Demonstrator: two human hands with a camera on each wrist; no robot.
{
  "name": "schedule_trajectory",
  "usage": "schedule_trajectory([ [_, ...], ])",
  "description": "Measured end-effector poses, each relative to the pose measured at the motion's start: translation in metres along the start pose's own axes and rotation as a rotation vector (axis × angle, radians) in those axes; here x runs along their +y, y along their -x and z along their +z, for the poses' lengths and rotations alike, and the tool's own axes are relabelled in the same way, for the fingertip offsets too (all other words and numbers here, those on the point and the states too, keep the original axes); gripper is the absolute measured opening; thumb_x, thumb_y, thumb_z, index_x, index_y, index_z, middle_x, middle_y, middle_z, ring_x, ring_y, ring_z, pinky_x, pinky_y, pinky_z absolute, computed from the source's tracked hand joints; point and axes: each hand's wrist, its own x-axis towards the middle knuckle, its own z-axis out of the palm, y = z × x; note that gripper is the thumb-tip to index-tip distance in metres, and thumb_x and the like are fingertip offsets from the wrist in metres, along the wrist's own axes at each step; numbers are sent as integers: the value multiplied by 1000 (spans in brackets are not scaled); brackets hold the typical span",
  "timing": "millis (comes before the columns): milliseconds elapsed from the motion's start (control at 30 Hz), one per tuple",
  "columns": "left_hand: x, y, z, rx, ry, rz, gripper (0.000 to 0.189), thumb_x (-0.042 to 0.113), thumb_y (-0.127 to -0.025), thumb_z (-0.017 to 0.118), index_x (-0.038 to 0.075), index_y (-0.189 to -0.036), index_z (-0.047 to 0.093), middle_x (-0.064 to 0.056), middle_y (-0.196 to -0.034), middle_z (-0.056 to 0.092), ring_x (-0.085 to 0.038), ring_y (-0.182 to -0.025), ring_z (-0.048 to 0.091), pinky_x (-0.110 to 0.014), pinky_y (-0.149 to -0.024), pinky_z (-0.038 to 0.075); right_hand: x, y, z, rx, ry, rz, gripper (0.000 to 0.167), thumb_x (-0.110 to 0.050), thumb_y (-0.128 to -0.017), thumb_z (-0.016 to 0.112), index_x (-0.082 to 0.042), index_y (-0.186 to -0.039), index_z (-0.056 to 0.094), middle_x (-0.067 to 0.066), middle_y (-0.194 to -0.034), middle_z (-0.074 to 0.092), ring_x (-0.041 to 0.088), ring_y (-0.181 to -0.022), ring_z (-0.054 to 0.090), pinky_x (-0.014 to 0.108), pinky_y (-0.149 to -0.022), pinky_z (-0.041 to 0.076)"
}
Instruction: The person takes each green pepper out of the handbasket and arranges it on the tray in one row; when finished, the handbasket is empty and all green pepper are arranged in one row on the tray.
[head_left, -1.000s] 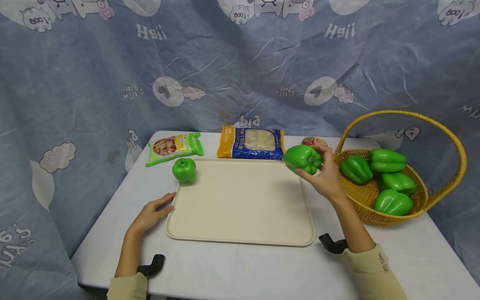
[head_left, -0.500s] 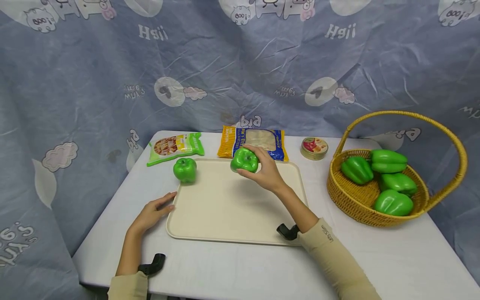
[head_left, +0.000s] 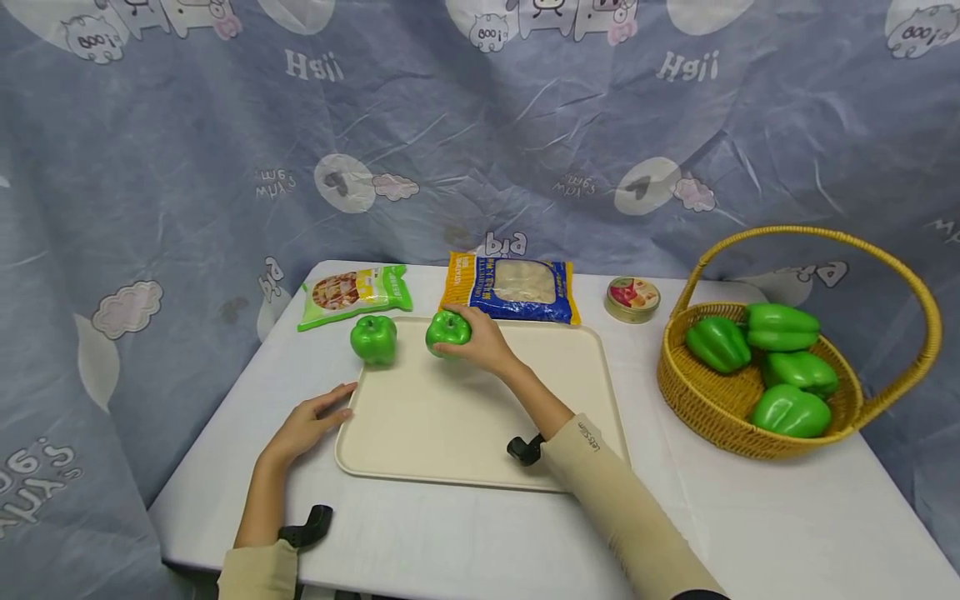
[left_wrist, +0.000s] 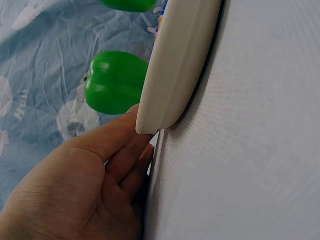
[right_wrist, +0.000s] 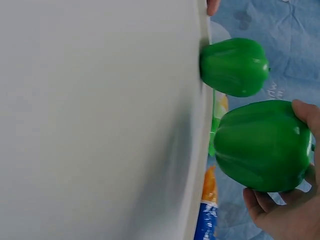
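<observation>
A green bell pepper point(head_left: 447, 333) is held by my right hand point(head_left: 483, 340) over the back left part of the beige tray point(head_left: 480, 442). In the right wrist view that held pepper point(right_wrist: 262, 145) stands apart from the tray surface, with fingers and thumb around it. Another green bell pepper point(head_left: 373, 339) stands upright at the tray's back left corner. My left hand point(head_left: 306, 427) lies beside the tray's left edge, fingers extended. In the left wrist view the left hand point(left_wrist: 95, 175) touches the tray's rim point(left_wrist: 175, 65); some fingertips are hidden behind it.
A wicker basket point(head_left: 693, 408) with a tall handle stands at the right, with several green bell peppers point(head_left: 791, 410) in it. Behind the tray lie a green snack bag point(head_left: 356, 294) and a blue and yellow pasta bag point(head_left: 517, 287). A round tin point(head_left: 632, 300) stands near the basket.
My right hand has carried the pepper leftward from beside the basket, across the tray's back, and lower, near the other pepper. The left hand has stayed at the tray's left edge.
</observation>
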Motion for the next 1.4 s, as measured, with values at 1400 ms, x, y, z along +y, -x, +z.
schedule_trajectory([
  [1400,-1,-1,0,17,-19,-30,52,34,-88,63,18,-135,49,-11,-143,37,-31,-134,27,-53,-107,18,-11,-28,58,-83,-3,83,87,-38,-80,72,-8,-146,24,15,-147,28,30,-132,30,39,-108,26],
])
